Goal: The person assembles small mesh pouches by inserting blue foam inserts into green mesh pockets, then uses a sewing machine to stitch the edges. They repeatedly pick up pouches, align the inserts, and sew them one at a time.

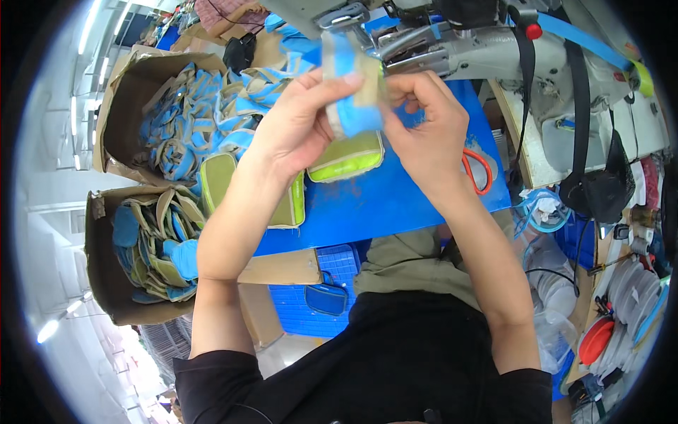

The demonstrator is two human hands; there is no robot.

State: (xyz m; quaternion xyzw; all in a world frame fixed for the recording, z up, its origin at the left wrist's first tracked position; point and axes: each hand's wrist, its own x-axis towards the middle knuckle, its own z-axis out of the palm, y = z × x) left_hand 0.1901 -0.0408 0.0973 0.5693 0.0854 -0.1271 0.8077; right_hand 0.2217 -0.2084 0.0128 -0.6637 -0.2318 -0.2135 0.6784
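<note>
Over the blue table (395, 198), in front of the sewing machine, I hold up a blue and tan fabric piece (359, 119), blurred by motion. My left hand (296, 127) grips it from the left, thumb across its face. At its right edge my right hand (432, 131) has curled fingers, with thumb and forefinger pinching the edge. Just below the hands lies a tan pouch piece with a bright green side (346, 161). Another green-edged tan piece (220, 177) lies partly behind my left forearm.
The sewing machine (470, 67) spans the far side. Orange-handled scissors (482, 173) lie at the table's right. Blue and tan strips spill from a cardboard box (116, 106) at left; a second box (102, 275) holds fabric pieces. A blue crate (296, 318) stands below the table.
</note>
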